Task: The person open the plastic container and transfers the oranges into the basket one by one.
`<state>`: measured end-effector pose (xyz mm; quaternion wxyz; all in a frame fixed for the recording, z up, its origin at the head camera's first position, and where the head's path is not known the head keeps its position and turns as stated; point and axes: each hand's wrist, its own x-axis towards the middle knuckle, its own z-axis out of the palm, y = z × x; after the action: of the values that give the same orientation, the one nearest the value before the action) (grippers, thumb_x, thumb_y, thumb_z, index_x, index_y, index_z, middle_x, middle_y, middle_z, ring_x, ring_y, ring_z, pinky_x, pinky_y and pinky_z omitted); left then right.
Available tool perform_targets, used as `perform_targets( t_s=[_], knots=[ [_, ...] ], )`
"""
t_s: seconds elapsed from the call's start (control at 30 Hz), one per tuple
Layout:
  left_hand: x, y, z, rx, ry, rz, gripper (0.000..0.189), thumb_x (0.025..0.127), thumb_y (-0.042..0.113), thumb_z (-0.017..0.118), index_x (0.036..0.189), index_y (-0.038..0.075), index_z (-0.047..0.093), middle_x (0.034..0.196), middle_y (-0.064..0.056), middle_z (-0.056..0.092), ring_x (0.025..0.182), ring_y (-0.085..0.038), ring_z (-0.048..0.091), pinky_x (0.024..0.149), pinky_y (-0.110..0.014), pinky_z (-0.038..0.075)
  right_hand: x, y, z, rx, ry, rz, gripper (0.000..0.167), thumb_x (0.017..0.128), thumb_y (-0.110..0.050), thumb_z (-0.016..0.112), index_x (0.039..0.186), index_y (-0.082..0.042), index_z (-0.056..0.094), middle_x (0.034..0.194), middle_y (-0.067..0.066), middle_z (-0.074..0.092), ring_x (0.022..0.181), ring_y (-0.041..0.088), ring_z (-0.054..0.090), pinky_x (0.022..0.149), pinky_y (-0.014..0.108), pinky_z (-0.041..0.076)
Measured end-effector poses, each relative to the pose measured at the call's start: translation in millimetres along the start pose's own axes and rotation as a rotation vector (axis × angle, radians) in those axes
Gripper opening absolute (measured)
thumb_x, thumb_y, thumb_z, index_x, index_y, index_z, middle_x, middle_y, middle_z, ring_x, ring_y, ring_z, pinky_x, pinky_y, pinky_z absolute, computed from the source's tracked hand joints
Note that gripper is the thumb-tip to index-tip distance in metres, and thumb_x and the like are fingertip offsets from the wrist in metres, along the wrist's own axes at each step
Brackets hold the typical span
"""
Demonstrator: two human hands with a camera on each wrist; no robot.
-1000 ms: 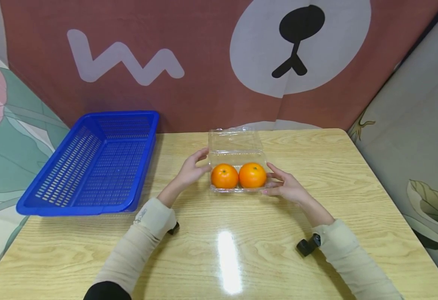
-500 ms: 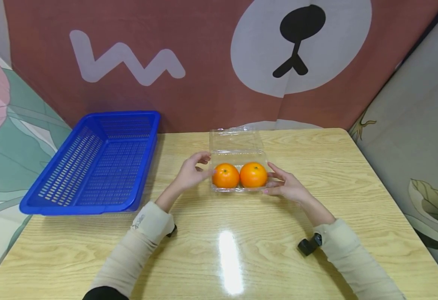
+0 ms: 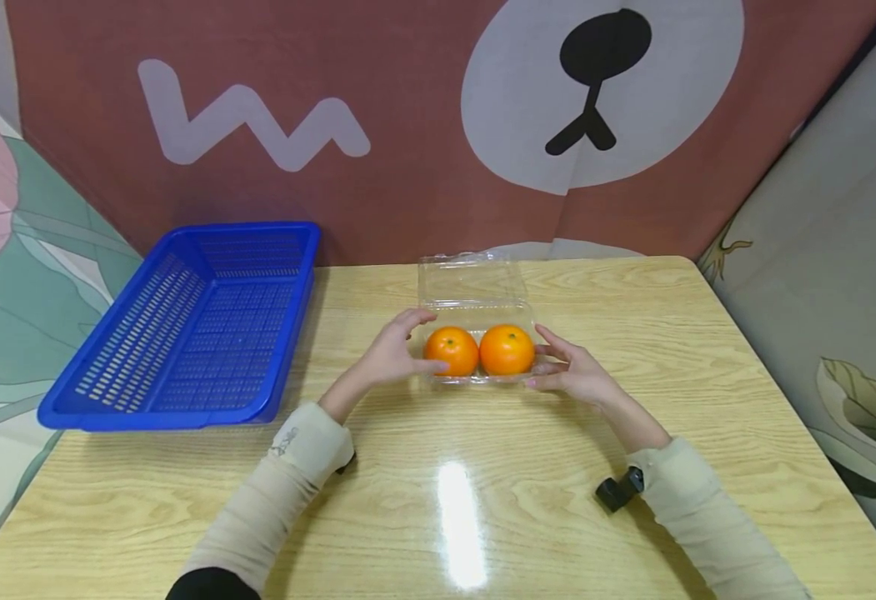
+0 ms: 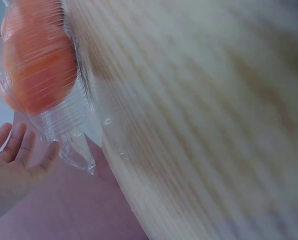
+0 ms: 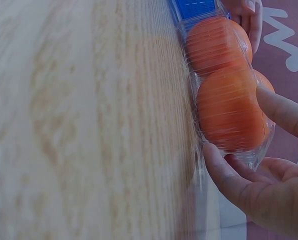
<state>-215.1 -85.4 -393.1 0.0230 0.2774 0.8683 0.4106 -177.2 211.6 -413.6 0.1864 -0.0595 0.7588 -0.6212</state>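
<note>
Two oranges, a left one [image 3: 454, 346] and a right one [image 3: 508, 350], sit side by side in a clear plastic clamshell box [image 3: 471, 283] whose lid lies folded back towards the wall. My left hand [image 3: 391, 352] is at the box's left end with fingers spread, its thumb overlapping the left orange in the head view. In the left wrist view these fingers [image 4: 19, 145] are loosely bent beside the box end. My right hand [image 3: 578, 373] holds the box's right end, thumb low at the front corner and a finger up at the rim [image 5: 269, 130].
An empty blue plastic basket [image 3: 246, 333] stands on the left of the wooden table [image 3: 558, 533]. A brown cloth wall with a bear print [image 3: 407, 200] rises at the table's back edge. Black wrist cameras [image 3: 618, 492] sit by the sleeves.
My left hand has moved right, from beside the box until its thumb overlaps the left orange. My right hand, the box and the oranges have stayed nearly in place.
</note>
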Motion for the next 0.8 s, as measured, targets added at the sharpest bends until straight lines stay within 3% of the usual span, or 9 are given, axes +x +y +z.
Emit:
perform_targets(
  t_s=[0.3,0.6,0.8],
  knots=[
    [7.5,2.6,5.5,0.067,-0.082,-0.033,0.083,0.068,0.032,0.080,0.134,0.001,0.040,0.140,-0.014,0.037,0.130,-0.031,0.029,0.104,-0.048,0.025,0.7,2.3,-0.7,-0.021,0.001,-0.016,0.091,0.076,0.001,0.070,0.147,-0.015,0.014,0.140,0.027,0.028,0.115,0.038,0.046,0.081,0.028,0.049],
    [13.1,1.3,12.1,0.118,-0.126,-0.013,0.084,0.070,0.038,0.076,0.135,0.000,0.038,0.138,-0.014,0.037,0.124,-0.029,0.036,0.100,-0.045,0.034,-0.7,1.2,0.4,-0.027,-0.001,-0.028,0.090,0.077,0.001,0.069,0.147,-0.013,0.013,0.139,0.029,0.028,0.114,0.036,0.047,0.080,0.025,0.049],
    [15.4,2.9,14.2,0.210,-0.165,-0.017,0.084,0.072,0.044,0.072,0.135,0.000,0.037,0.139,-0.015,0.037,0.124,-0.030,0.036,0.099,-0.045,0.035,-1.1,1.5,0.2,-0.027,-0.002,-0.031,0.090,0.078,0.001,0.069,0.147,-0.013,0.013,0.138,0.029,0.029,0.113,0.036,0.048,0.080,0.024,0.049]
  ],
)
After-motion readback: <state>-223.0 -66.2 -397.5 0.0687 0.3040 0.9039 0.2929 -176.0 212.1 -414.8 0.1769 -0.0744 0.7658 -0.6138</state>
